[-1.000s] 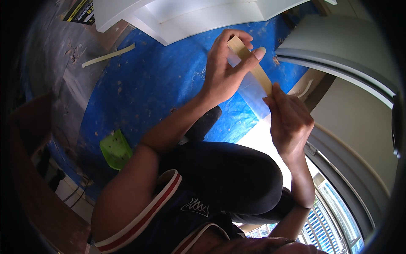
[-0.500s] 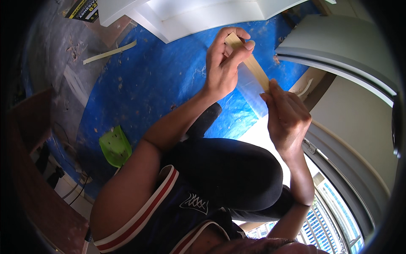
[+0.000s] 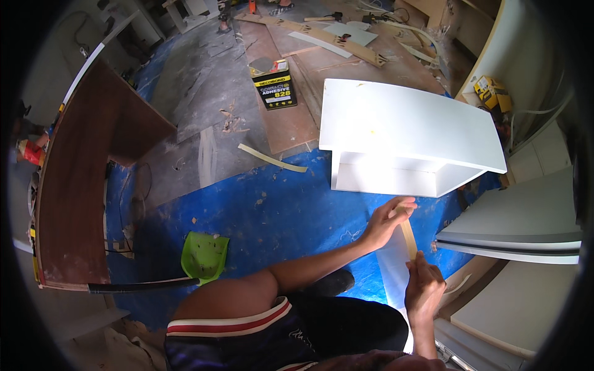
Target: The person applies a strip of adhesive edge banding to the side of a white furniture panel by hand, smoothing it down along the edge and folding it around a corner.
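Note:
My left hand pinches the far end of a thin pale strip of edge banding. My right hand grips the near end of the same strip, so it stretches between both hands along the edge of a narrow white panel lying on the blue floor sheet. I am crouched above them, and my knee and dark shorts fill the lower middle of the view.
A white cabinet box lies just beyond my hands. White curved panels are stacked at the right. A black-and-yellow adhesive can stands farther off, a loose strip lies on the floor, a green dustpan and a brown curved board are left.
The view has tilted up, bringing the white cabinet, adhesive can and workshop floor into sight. Both hands still hold the strip, now lower in the picture.

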`<state>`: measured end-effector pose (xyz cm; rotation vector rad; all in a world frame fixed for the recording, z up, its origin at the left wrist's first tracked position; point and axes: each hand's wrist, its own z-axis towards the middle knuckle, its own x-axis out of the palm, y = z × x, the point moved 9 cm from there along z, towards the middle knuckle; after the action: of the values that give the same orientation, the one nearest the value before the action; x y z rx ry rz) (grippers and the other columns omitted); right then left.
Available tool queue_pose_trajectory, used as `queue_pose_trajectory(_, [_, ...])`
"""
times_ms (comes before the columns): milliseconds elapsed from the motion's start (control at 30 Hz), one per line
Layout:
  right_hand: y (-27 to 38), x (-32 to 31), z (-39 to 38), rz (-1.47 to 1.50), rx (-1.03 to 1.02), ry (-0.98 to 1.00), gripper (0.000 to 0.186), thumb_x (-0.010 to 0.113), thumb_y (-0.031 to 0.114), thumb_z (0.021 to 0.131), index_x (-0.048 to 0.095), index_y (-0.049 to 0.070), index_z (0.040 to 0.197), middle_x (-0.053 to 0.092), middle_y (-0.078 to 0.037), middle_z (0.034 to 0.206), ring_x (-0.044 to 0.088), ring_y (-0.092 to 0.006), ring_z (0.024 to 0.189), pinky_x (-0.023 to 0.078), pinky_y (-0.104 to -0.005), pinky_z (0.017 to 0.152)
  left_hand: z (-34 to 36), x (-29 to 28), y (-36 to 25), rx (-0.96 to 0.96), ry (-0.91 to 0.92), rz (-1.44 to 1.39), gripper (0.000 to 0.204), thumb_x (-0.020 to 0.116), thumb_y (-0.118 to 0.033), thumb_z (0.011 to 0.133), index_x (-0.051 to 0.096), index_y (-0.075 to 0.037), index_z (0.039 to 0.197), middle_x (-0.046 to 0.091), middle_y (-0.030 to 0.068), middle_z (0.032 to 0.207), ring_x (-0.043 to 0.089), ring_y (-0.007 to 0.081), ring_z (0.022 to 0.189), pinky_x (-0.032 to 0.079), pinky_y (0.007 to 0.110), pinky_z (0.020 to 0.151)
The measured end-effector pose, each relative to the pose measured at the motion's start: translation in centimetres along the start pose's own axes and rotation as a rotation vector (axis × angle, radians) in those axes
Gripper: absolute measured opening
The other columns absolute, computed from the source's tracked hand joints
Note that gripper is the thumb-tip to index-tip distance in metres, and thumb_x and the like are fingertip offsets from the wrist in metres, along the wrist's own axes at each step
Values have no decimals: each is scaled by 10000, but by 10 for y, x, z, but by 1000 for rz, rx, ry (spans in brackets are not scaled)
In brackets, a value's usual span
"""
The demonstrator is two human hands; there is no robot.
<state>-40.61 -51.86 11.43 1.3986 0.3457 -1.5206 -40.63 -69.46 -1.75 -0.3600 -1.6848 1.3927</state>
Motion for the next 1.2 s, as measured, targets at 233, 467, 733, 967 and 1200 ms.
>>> queue_pose_trajectory(233, [5,3,-9,-84,-87,7,426,765,-2,908,688,-129,1307,794,-226,1027,750,-359,838,609,-437,736,6,-6,15,-37,41,67,357,617,-356,1099,649,-35,947,635,31,914,567,123,911,457,306,849])
queue_pose_trajectory(467, [-14,-16,-36,-125,-19,70,578,788,86,937,587,-120,1438,773,-222,1036,745,-351,887,610,-451,740,13,-8,7,-21,132,165,233,624,-285,1054,674,-70,982,673,21,937,615,125,907,478,293,858])
queue_pose_trajectory(733, [-46,-43,-72,10,187,8,306,834,145,912,755,0,1170,759,-159,844,733,-309,780,592,-440,658,26,11,-36,2,444,97,154,649,-104,1090,617,-75,1238,693,83,1187,620,161,1175,465,337,1054])
queue_pose_trajectory(967, [-46,-41,-69,-20,167,-54,317,826,125,915,752,-3,1195,758,-159,823,753,-300,765,601,-425,643,-60,117,-94,737,987,968,336,927,-129,725,771,-72,1017,757,66,1308,672,314,1258,542,447,1053])
queue_pose_trajectory(1200, [-54,-50,-86,-17,161,-39,418,842,149,918,737,-5,1292,761,-176,845,769,-308,819,617,-430,695,-66,129,-64,760,1073,817,188,904,-41,766,761,-48,887,820,77,1051,760,287,998,589,442,962])
